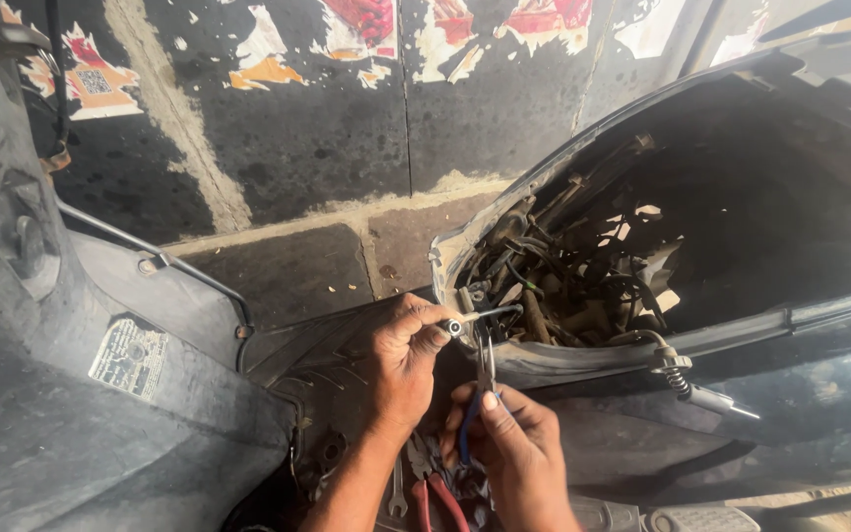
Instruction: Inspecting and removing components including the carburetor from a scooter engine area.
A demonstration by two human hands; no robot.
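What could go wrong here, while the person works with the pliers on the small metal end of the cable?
1. The pliers in the right hand grip close to the left hand fingertips; a slip may pinch them.
2. The metal cable end looks small; it could slip free and drop among the tangled wires in the open scooter body.
3. Loose tools lie below the hands and might get knocked.
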